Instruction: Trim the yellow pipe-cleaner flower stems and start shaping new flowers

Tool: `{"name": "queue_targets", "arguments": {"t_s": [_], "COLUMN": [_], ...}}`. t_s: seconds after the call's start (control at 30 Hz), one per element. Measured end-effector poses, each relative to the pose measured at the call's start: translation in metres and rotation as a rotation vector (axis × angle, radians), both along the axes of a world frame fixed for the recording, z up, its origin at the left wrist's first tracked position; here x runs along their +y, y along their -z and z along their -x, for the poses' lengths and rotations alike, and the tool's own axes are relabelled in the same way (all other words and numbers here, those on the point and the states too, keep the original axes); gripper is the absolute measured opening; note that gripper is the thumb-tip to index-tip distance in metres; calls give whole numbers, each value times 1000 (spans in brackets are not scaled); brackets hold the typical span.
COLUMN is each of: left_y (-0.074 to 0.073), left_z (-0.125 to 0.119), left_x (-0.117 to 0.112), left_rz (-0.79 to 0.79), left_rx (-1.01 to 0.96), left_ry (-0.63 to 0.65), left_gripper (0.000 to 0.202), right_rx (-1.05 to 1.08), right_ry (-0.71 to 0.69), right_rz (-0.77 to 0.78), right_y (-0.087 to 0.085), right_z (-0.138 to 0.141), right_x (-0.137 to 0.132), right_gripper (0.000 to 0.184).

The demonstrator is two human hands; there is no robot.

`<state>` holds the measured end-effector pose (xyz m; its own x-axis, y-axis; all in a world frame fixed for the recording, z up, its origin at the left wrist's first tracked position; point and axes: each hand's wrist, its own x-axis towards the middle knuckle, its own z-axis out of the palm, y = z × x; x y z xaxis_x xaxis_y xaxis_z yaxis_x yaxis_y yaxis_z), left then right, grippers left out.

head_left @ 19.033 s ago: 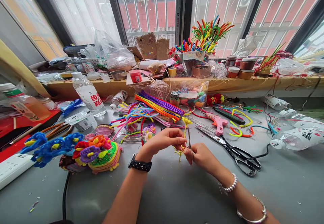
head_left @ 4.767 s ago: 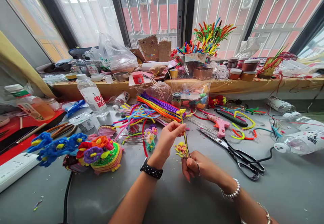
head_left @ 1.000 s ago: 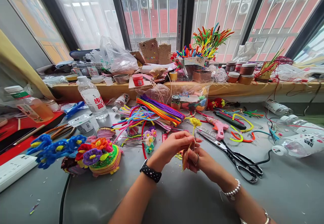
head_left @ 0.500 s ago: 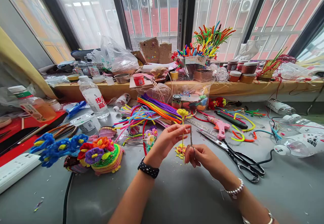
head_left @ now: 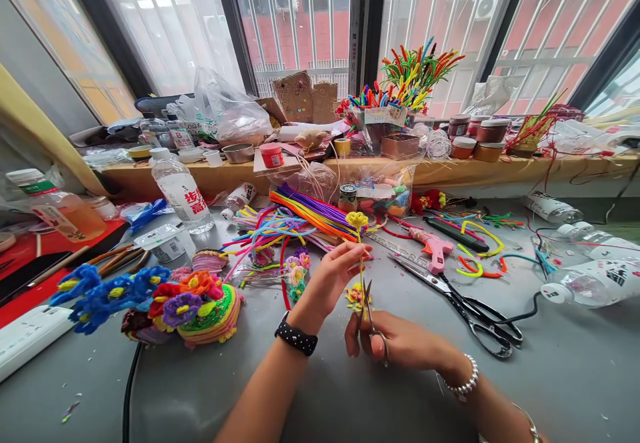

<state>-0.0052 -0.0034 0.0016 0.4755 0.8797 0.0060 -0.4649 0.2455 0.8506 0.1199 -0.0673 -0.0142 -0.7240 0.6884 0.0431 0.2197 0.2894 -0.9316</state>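
Between the fingertips of my left hand (head_left: 336, 276), a yellow pipe-cleaner flower (head_left: 357, 219) is pinched by its stem, upright with the bloom above my fingers. My right hand (head_left: 400, 341) grips a small pair of scissors (head_left: 369, 306) by the handles. Its blades point up and stand slightly apart, beside the lower part of the stem; whether they touch it I cannot tell. Behind the scissors lies a small heap of yellow and pink clippings (head_left: 354, 295) on the grey table.
Large black-handled scissors (head_left: 463, 306) and a pink glue gun (head_left: 434, 248) lie to the right. Bundled pipe cleaners (head_left: 317, 213) are behind my hands. Finished fluffy flowers (head_left: 183, 308) sit at left, near a water bottle (head_left: 181, 193). Bottles (head_left: 595, 283) lie at far right.
My right hand has lowered with the scissors, and their blades have parted beside the stem. The left hand keeps hold of the flower, almost unmoved.
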Motion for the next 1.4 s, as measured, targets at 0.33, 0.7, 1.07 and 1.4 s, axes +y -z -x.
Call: {"name": "queue_targets", "arguments": {"t_s": [0.33, 0.7, 1.07, 1.4], "left_y": [-1, 2, 4, 5], "left_z": [-2, -2, -3, -2], "left_x": [-3, -1, 2, 5], "left_rz": [-8, -34, -8, -5], "left_rx": [37, 1, -43, -87], "left_ry": [19, -22, -127, -114], "left_gripper": [9, 6, 6, 7], "right_rx": [43, 112, 99, 108], "right_ry": [48, 93, 191, 199], "right_rz": [-16, -5, 53, 89], "right_y": [1, 11, 23, 21], "right_z": [4, 5, 5, 7], "right_x": [0, 5, 8, 7], "right_gripper": [65, 59, 55, 57]}}
